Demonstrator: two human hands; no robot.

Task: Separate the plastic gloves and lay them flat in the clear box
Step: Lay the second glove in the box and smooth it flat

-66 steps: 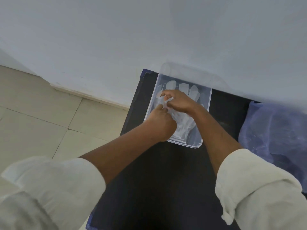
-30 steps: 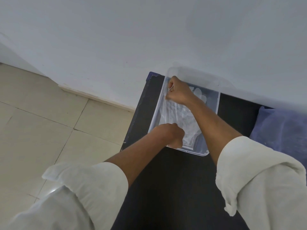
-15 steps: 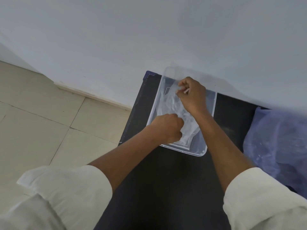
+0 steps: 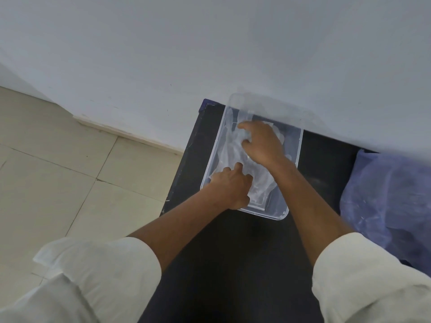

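Nearest the camera, two rolled white sleeves point(image 4: 100, 273) frame a dark table point(image 4: 233, 264), with both forearms reaching over it to the box point(image 4: 294, 164), the landmark here. A blue plastic bag point(image 4: 391, 199) lies on the table to the right of the box, well apart from it.

The left hand point(image 4: 229, 188) sits at the box's near left corner, fingers curled down onto the cuff end of the glove point(image 4: 227, 151); whether it pinches the film or only presses it cannot be told. The right hand point(image 4: 262, 144) is farther in, over the middle and far half of the box, fingers bent and spread on the glove's finger end, seemingly smoothing or tugging at the film. The glove lies inside the box, stretched from near edge to far, still wrinkled on its left side.

The risks, as I judge them: thin film clings to skin, so lifting either hand may drag the glove up and crumple it again. If more than one layer lies under the palms, they may stay stuck together unnoticed. A hard sideways pull could also slide the light box toward the table's left edge.
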